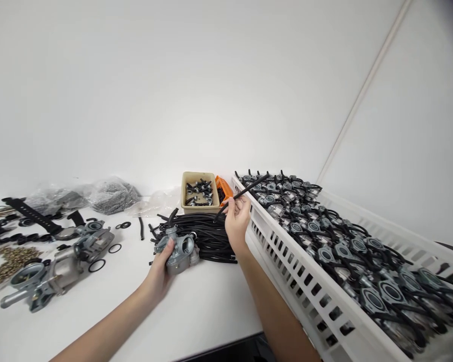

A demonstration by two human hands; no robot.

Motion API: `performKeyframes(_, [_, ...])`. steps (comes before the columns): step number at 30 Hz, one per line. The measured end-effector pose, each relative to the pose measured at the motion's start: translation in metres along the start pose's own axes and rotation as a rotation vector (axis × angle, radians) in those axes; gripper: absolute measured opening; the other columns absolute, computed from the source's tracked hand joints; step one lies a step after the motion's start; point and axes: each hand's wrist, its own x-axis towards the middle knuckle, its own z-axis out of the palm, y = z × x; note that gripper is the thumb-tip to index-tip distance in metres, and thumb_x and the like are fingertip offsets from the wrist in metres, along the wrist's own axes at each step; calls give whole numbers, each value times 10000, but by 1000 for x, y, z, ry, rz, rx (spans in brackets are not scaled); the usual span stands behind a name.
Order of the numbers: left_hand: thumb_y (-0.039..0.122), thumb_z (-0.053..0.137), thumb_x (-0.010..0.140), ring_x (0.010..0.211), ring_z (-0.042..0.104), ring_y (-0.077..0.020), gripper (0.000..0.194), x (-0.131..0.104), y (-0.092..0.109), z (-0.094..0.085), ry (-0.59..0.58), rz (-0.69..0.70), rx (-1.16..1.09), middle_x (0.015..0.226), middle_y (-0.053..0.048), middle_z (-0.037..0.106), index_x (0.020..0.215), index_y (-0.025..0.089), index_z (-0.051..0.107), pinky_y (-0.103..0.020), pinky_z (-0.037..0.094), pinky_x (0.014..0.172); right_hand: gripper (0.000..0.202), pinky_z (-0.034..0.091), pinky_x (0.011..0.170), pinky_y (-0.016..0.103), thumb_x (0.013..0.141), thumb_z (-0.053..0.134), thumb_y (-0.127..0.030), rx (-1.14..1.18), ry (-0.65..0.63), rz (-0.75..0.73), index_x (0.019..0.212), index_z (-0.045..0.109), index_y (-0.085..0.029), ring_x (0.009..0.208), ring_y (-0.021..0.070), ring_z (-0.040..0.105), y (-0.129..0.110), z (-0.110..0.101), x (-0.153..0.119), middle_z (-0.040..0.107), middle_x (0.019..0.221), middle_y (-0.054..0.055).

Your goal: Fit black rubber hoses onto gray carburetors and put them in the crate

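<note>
My left hand (161, 269) is closed around a grey metal carburetor (181, 255), held upright over the white table with a short black elbow on its top. In my right hand (237, 221), a thin black rubber hose (253, 183) is pinched between thumb and fingers, slanting up to the right. The hose and the carburetor are apart. Under and behind both hands lies a pile of black rubber hoses (207, 236). Part of that pile is hidden by the carburetor and my right hand.
A white slatted crate (305, 281) full of carburetors stands at the right. Behind the hoses are a beige bin (198, 176) of small fittings and an orange basket (223, 187). Loose carburetors (66, 271), black rings (97, 265), brass parts (11, 264) and a wristwatch (33, 213) lie left.
</note>
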Motion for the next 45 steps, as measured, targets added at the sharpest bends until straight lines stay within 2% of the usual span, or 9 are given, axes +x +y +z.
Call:
performKeyframes(6, [367, 543, 911, 863, 717, -234, 230, 0, 16, 9, 84, 39, -212, 952, -74, 750, 994, 184, 656, -421, 576, 852, 279, 411, 476, 213, 886, 551, -446, 383, 115, 222, 1009, 517, -198, 473, 75, 518, -13, 5, 5, 627, 699, -35])
performKeyframes(10, [416, 446, 946, 1003, 685, -303, 366, 1, 24, 10, 60, 52, -292, 1079, -132, 724, 1125, 139, 605, -539, 539, 899, 290, 420, 507, 208, 840, 622, -431, 593, 128, 355, 1003, 539, -206, 501, 69, 526, -9, 4, 7, 633, 700, -45])
performKeyframes(14, [523, 468, 895, 1076, 651, -302, 551, 0, 26, 8, 12, 28, -309, 1155, -151, 693, 1258, 115, 542, -511, 480, 998, 298, 460, 554, 228, 818, 658, -403, 697, 86, 473, 1026, 554, -218, 554, 87, 575, -6, 6, 4, 670, 747, -21])
performKeyframes(20, [472, 477, 872, 1149, 599, -262, 582, -2, 25, 10, -84, 49, -308, 1189, -103, 668, 1366, 164, 457, -456, 412, 1071, 376, 510, 625, 290, 773, 699, -419, 711, -84, 578, 1062, 545, -234, 642, 146, 661, -11, 18, -11, 719, 814, 14])
performKeyframes(26, [550, 482, 852, 1242, 513, -243, 625, -2, 23, 11, -41, 80, -242, 1243, -108, 625, 1335, 153, 474, -386, 371, 1097, 289, 522, 719, 277, 748, 729, -352, 560, -396, 552, 972, 648, -189, 742, 147, 668, -18, 34, -35, 730, 904, 43])
performKeyframes(31, [606, 483, 834, 1338, 413, -274, 660, -3, 17, 9, -25, 116, -159, 1363, -94, 557, 1351, 195, 473, -413, 313, 1127, 300, 519, 795, 278, 824, 643, -406, 443, -457, 478, 1039, 675, -199, 869, 171, 659, -21, 46, -58, 705, 951, 39])
performKeyframes(37, [660, 502, 807, 1432, 263, -271, 716, 3, 4, 3, -91, 208, 24, 1494, -42, 440, 1406, 274, 437, -412, 231, 1166, 612, 517, 881, 290, 700, 786, -416, 540, -487, 505, 1240, 543, -260, 973, 187, 662, -18, 50, -71, 651, 1178, 41])
performKeyframes(41, [658, 493, 827, 1468, 173, -242, 677, 12, -6, -7, -125, 330, 194, 1547, -1, 358, 1418, 332, 431, -404, 205, 1178, 572, 469, 983, 325, 751, 702, -555, 624, -385, 546, 1201, 570, -228, 1085, 204, 622, -16, 50, -67, 666, 1173, 61])
performKeyframes(45, [545, 503, 890, 1488, 73, -209, 591, 11, -5, -9, -58, 454, 566, 1594, 24, 249, 1439, 349, 411, -406, 67, 1202, 548, 541, 839, 330, 737, 679, -623, 766, -288, 720, 1117, 610, -233, 990, 212, 663, -18, 51, -63, 705, 1077, 55])
